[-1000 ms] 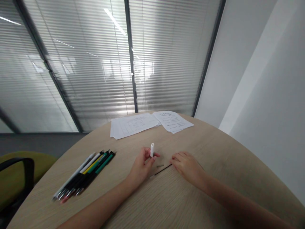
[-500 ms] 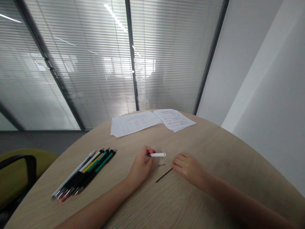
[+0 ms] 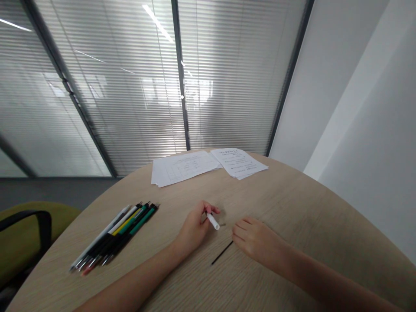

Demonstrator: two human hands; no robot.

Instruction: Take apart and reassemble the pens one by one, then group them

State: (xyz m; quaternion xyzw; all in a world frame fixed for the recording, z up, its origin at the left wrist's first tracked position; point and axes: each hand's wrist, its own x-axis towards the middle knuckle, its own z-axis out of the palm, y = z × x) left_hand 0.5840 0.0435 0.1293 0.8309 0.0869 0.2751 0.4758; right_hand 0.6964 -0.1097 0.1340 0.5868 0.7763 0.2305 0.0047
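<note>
Between the fingertips of my left hand (image 3: pixel 196 222) is a white pen barrel (image 3: pixel 213 221), its round end tilted down toward me. My right hand (image 3: pixel 251 234) is closed on one end of a thin dark pen refill (image 3: pixel 222 253), which sticks out to the lower left over the table. A small thin piece, perhaps a spring (image 3: pixel 222 225), lies on the wood just beyond the barrel's end, partly covered by it. The two hands are apart, and the far end of the refill is hidden under my right fingers.
Several pens (image 3: pixel 120 232) lie side by side at the left of the round wooden table (image 3: pixel 286 190). Sheets of printed paper (image 3: pixel 185 168) rest near the far edge. A green chair with a black armrest (image 3: pixel 43 225) stands at the left, and blinds cover the glass behind.
The white barrel has swung from pointing right to pointing down toward me. My right hand has shifted slightly nearer with the refill, whose tip moved down and left.
</note>
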